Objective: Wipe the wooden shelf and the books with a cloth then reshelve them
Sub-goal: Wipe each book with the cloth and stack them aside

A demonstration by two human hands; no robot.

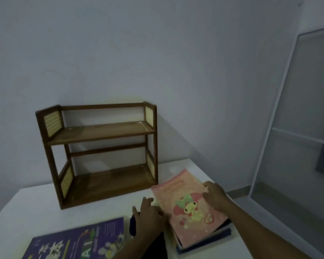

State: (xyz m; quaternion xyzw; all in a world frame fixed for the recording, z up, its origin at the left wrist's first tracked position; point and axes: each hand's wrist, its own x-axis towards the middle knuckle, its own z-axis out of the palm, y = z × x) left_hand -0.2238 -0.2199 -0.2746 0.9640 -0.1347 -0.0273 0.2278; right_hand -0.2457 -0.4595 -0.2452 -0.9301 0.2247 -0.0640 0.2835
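A small two-tier wooden shelf (99,152) stands empty on the white table (26,212), against the wall. To its right lies a pink book (189,206) with a cartoon figure, on top of a stack of darker books (209,238). My right hand (216,196) rests flat on the pink book's right edge, fingers spread. My left hand (150,214) touches the book's left edge, fingers apart. Under my left hand lies a dark cloth (133,226), partly hidden. A purple book (79,240) lies flat at the front left.
The table's right edge runs close beside the book stack. A tall glass panel in a white frame (295,128) leans or stands at the right, with floor below it. The wall is directly behind the shelf.
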